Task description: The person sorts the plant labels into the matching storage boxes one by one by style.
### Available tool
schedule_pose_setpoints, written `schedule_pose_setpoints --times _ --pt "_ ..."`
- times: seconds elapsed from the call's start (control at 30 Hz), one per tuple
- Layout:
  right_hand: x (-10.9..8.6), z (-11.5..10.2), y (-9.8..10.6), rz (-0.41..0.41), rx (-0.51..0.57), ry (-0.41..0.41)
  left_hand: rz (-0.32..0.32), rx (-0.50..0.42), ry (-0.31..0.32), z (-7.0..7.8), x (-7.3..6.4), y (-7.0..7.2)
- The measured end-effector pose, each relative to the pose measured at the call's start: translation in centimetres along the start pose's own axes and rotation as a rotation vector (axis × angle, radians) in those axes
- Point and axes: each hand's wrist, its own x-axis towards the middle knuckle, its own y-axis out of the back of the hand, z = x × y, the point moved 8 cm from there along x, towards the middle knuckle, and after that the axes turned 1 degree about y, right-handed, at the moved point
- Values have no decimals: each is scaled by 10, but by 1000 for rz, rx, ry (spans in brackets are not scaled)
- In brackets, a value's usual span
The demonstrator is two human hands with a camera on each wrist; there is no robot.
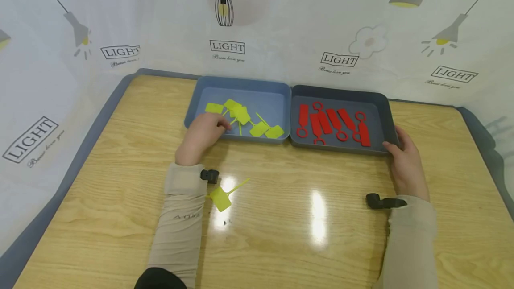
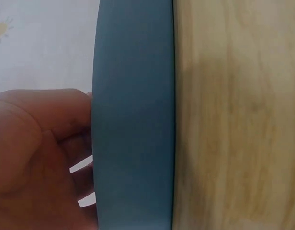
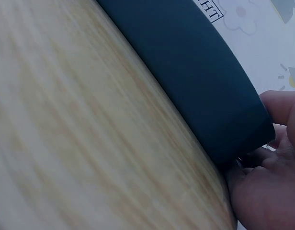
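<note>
My left hand (image 1: 205,130) reaches over the near wall of the blue tray (image 1: 245,84), its fingers among several yellow cable-tie tags (image 1: 259,129). In the left wrist view the tray wall hides the fingertips, so I cannot tell whether they pinch a tag. At the right, my right hand (image 1: 407,162) grips the near right corner of the dark grey tray (image 1: 341,94). Its thumb lies on the rim, the other fingers around the outside. Inside that tray lie several flat red tags (image 1: 364,134) with ring ends.
A single yellow cable-tie tag (image 1: 221,199) lies on the wooden table (image 1: 281,244) beside my left sleeve (image 1: 182,217). The two trays stand side by side near the back edge. Behind them hangs a white curtain (image 1: 277,26) printed with lamps.
</note>
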Motion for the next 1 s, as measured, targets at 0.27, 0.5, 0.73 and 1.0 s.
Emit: schedule_pose_setpoints --times 0.27,0.5,0.73,1.0 --pt "-1 -2 -2 -9 7 25 -24 8 14 -4 1 -2" --pt "-2 -2 -2 -15 -15 15 -69 21 55 -7 1 -6" --pt "-2 -3 -3 -37 16 20 -96 35 57 -7 0 -8" --pt "-4 -3 -4 -44 17 7 -106 44 71 -7 -1 -9"
